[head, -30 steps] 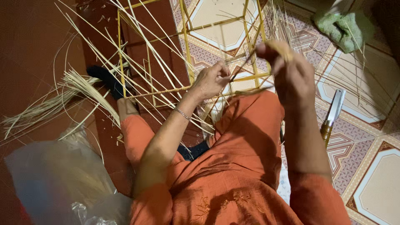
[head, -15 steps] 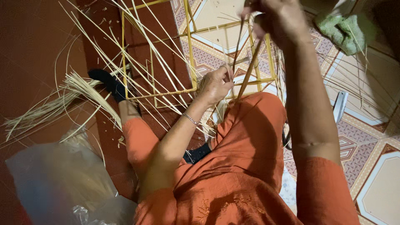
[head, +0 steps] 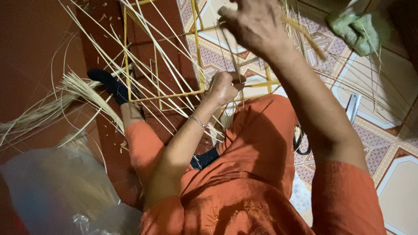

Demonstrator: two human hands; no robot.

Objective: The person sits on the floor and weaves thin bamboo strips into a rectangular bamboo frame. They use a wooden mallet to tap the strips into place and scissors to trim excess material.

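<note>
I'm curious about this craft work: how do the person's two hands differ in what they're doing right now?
The left hand sits low by the knee, closed on the yellow frame. The right hand is raised high and pinches a thin tan strip that slants away. Both hands grip parts of the same cane work.

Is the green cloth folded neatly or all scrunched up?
Scrunched up: the green cloth lies in a crumpled, lumpy heap on the tiled floor.

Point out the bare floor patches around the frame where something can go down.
Free: dark red floor left of the loose straw bundle; pale tile right of the knife. Crowded: around the yellow frame, where both the left hand and right hand work among crossing strips.
</note>
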